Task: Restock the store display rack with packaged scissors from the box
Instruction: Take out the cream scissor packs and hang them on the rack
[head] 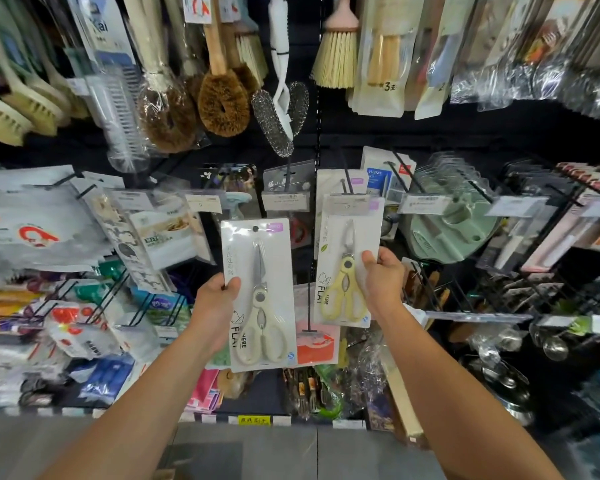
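My left hand (215, 303) pinches the left edge of a carded pack of cream-handled scissors (258, 296), held upright in front of the rack. My right hand (383, 275) grips the right edge of a second pack with yellow-handled scissors (347, 261). That pack's top sits at a black peg hook (345, 183) with a price tag reading 17; whether it hangs on the hook I cannot tell. The box is not in view.
The dark display rack (326, 140) is crowded with hanging goods: brown scrub brushes (222, 102) above, bagged items at left, green round packs (454, 220) at right, several black peg hooks jutting forward. A grey floor (291, 452) lies below.
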Available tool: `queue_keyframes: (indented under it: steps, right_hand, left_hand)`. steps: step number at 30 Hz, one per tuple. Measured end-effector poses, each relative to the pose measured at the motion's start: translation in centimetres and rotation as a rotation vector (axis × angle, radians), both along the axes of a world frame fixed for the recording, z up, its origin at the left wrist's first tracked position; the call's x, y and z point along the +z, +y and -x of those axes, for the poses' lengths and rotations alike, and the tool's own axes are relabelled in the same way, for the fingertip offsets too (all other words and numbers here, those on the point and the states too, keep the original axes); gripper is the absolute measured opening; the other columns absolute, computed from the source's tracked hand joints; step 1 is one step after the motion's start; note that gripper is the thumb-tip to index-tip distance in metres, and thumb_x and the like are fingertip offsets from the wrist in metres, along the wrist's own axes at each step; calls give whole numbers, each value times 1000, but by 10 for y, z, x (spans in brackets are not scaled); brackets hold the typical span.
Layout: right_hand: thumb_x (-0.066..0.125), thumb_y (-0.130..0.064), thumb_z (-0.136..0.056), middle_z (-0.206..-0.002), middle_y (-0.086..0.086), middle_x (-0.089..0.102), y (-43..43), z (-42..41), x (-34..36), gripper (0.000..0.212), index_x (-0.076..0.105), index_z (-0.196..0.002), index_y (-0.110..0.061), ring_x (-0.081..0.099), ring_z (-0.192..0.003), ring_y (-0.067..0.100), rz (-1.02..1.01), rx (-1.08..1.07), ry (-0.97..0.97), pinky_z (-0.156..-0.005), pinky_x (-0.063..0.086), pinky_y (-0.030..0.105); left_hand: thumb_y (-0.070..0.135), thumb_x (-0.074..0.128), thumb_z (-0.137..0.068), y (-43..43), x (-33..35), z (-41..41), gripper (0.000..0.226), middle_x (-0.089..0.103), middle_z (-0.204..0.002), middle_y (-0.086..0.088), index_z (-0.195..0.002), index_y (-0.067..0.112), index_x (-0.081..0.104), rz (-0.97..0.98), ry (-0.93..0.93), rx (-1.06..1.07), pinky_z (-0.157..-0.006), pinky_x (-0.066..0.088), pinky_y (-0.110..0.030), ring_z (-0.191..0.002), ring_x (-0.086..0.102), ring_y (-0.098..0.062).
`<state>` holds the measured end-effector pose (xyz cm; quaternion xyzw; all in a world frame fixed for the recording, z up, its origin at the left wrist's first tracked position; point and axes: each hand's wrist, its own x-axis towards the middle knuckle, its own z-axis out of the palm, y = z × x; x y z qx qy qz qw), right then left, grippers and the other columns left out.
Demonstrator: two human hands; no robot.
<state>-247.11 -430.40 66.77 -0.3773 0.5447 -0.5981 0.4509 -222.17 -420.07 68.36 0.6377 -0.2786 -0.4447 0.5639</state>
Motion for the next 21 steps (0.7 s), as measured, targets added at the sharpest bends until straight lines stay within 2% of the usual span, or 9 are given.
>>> queue_keyframes:
  steps: [4, 8, 15, 18, 21]
  right_hand:
    - [59, -9, -92, -82, -1, 70, -6, -1, 3, 19, 68, -81, -22, 62, -75, 14, 8, 25, 31, -72, 51, 30]
    - [58, -8, -92, -81, 7, 65, -8, 2, -4, 20, 66, -77, -17, 55, -74, 17, 11, 33, 49, -69, 45, 32]
    - [58, -9, -93, -84, -1, 70, -36, -1, 2, 12, 69, -98, -11, 64, -72, 9, -17, 45, 31, -58, 47, 14]
    - [58, -14, -94, -79, -6, 69, -53, -6, 6, 12, 69, -100, -14, 62, -69, 9, -63, 45, 57, -58, 46, 18]
    - [57, -16, -94, -80, -4, 68, -69, -10, 10, 14, 68, -102, -14, 59, -66, 8, -81, 50, 90, -59, 45, 21]
  left_hand:
    - [16, 51, -100, 1, 3, 3, 17, 74, -99, -9, -99, 23, 67, 7, 6, -1, -81, 57, -48, -89, 72, -29]
    - [16, 50, -100, 1, 3, 5, 18, 74, -104, -9, -106, 21, 67, 6, 0, -2, -86, 56, -51, -95, 71, -31]
    - [16, 50, -100, -1, 3, 9, 19, 74, -103, -6, -101, 24, 68, -3, -30, 8, -89, 54, -52, -96, 70, -30]
    - [15, 49, -100, -4, 3, 14, 20, 73, -107, -7, -111, 19, 66, -10, -47, -1, -90, 54, -51, -97, 69, -30]
    - [14, 49, -100, -7, 1, 20, 19, 72, -109, -7, -107, 20, 66, -6, -34, 11, -89, 55, -48, -97, 69, -28]
